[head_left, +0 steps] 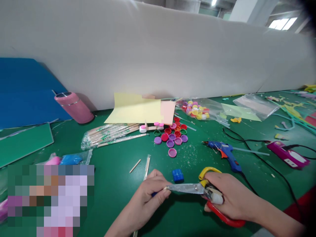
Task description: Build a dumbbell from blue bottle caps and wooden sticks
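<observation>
My right hand (228,194) is wrapped around a pair of scissors (186,188) with one yellow and one red handle. Their blades point left and look closed or nearly so. At the blade tips my left hand (153,192) is closed in a pinch on something small and pale, mostly hidden by the fingers. A bit of blue shows under that thumb. Just beyond the blades lies a blue block (178,175). A wrapped wooden stick (147,166) and a short bare stick (135,166) lie beyond my left hand.
Bottle caps (172,152) cluster mid-table, beside bagged sticks (111,134) and a small stick-and-cap assembly (151,127). To the right are a blue glue gun (225,153), its cord and a purple power strip (287,154). A pink bottle (74,108) stands at the back left. A blurred patch covers the lower left.
</observation>
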The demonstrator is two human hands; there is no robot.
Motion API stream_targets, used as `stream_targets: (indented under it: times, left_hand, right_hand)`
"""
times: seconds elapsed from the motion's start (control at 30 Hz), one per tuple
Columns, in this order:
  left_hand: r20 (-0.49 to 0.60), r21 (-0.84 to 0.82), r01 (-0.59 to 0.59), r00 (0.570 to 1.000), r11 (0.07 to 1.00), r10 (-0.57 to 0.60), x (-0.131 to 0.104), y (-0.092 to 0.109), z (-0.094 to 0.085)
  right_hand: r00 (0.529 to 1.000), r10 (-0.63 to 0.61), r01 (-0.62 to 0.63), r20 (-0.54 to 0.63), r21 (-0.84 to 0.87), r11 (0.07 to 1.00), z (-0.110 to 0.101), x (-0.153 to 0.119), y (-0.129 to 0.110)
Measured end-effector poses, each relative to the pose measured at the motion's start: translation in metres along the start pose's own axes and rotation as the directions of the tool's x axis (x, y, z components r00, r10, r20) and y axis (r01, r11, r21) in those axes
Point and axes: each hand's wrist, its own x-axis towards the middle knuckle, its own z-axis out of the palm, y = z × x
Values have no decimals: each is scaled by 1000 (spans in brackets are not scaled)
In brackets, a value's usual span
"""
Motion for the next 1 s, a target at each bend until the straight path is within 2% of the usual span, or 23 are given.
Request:
stream_targets:
  times: [0.43, 0.6, 0.77, 0.9, 1.0]
  left_hand:
    - [48, -57, 25, 999, 998, -23, -1, -1, 0]
    - [27, -80, 26, 999, 996, -24, -3, -3, -1]
    - [-25, -117, 12, 1000, 993, -15, -4, -5, 1]
    - [-50, -131, 19, 998, 991, -25, -3, -6, 2]
    - [-58, -114, 38, 997, 993, -45, -3, -7, 1]
  right_hand:
    - [995, -89, 84, -37, -133, 988, -2, 5, 12]
    - [993, -96, 86, -70, -128, 988, 3, 8, 11]
    - [996, -26, 17, -88, -102, 995, 6, 8, 10]
    - [992, 60, -60, -107, 7, 998, 4, 5, 6]
    - [993, 78, -74, -86, 52, 996, 0, 2, 0]
